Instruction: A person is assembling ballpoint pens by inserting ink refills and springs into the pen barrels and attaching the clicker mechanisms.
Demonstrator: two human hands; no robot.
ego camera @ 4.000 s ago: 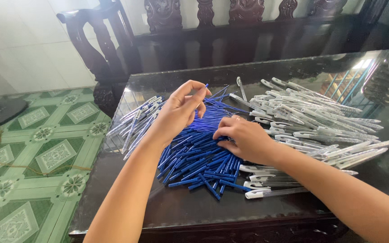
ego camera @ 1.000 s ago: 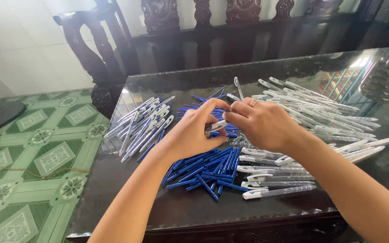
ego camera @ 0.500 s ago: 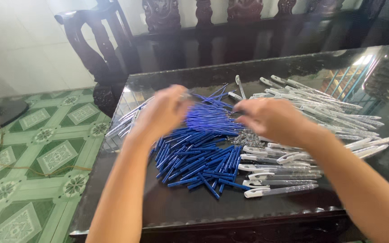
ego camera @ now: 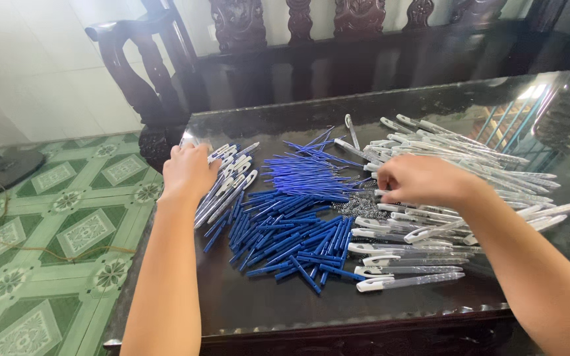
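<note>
Single view, head-mounted. The camera looks forward and steeply down over the near edge of the dark glossy surface [ego camera: 245,296], close enough that both forearms enter from the bottom corners. The left hand [ego camera: 189,173] and right hand [ego camera: 420,179] sit mid-frame. Upper frame takes in the carved chair [ego camera: 166,72]; the left side shows tiled floor [ego camera: 47,250]. No second view overlaps.

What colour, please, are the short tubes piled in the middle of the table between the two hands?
Dark blue tubes, seen clearly in the head view.
</note>
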